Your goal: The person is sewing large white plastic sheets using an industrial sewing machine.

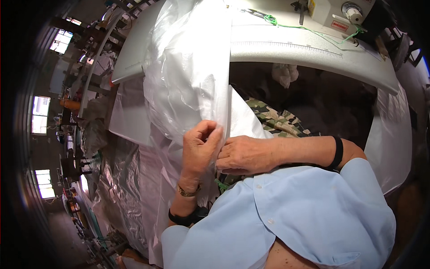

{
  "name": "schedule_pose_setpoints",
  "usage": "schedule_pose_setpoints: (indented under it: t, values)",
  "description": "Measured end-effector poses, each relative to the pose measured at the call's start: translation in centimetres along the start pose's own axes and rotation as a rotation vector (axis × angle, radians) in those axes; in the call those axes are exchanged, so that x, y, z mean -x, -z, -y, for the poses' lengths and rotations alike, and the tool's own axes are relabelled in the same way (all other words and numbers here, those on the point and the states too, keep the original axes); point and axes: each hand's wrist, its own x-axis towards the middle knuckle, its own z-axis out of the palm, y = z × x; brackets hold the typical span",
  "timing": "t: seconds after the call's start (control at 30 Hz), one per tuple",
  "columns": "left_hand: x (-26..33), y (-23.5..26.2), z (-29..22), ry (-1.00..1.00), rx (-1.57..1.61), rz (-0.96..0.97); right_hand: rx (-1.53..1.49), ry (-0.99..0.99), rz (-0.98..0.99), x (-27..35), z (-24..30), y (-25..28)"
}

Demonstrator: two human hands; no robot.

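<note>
A long translucent white plastic sheet hangs over the table's front edge and runs down toward my lap. Its folded right edge passes between my hands. With thumb and forefinger, my left hand pinches that edge. My right hand is closed beside it, its curled fingers on the lower end of the same edge; the fingertips are hidden. Just right of the sheet lies a white textured piece, partly over camouflage cloth on my lap.
A pale sewing machine stands at the back right of the curved white table, which bears a ruler strip. Small snips are tied to a green cord. More plastic sheeting hangs at left; a white bundle hangs under the table.
</note>
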Motion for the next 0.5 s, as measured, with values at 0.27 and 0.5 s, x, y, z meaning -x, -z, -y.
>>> schedule_pose_setpoints:
  t: [0.27, 0.5]
  values:
    - [-1.5, 4.0, -6.4, -0.245, -0.369, -0.178, 0.371, -0.556, -0.942, -3.3, -11.6, -0.6]
    - [-2.5, 2.2, -8.8, -0.447, -0.703, 0.263, -0.014, -0.004, -0.001, -10.4, -12.1, -3.8]
